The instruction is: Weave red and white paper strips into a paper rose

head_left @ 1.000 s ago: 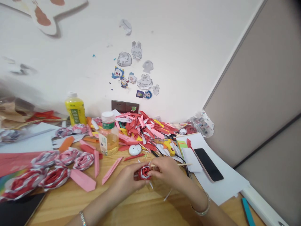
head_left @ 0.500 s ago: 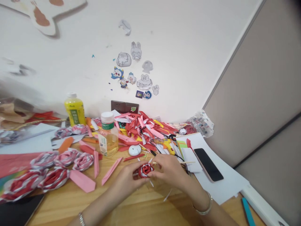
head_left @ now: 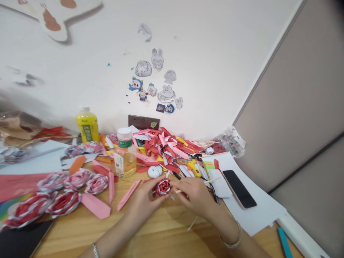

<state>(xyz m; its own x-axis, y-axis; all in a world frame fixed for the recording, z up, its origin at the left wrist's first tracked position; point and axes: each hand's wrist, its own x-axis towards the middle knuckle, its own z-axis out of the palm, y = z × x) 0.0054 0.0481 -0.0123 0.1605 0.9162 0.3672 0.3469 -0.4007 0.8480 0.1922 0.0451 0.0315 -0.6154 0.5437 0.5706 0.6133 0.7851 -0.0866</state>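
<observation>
A small red and white folded-paper rose [head_left: 163, 187] is held between the thumb and fingers of my left hand [head_left: 146, 199], above the wooden table [head_left: 150, 236]. White strips stick out around it. Just to its right, my right hand [head_left: 195, 195] is closed around a thin pale stick [head_left: 213, 180], whose far end shows beyond the knuckles and whose tip points at the rose. Several finished-looking twisted roses in pink [head_left: 97, 184] and red [head_left: 64, 203] lie at the left.
A heap of red and pink folded strips [head_left: 166, 147] lies along the wall. Nearby are a clear bottle [head_left: 125, 157], a yellow bottle [head_left: 87, 125], a white earphone case [head_left: 155, 171], a yellow glue gun [head_left: 192, 166], a phone [head_left: 239, 189] on white paper and a teal object [head_left: 284, 242].
The rose has turned and moved slightly up and left, its spiral facing the camera more. My right fingers have come off its edge, and the stick is tilted more. The view has shifted slightly.
</observation>
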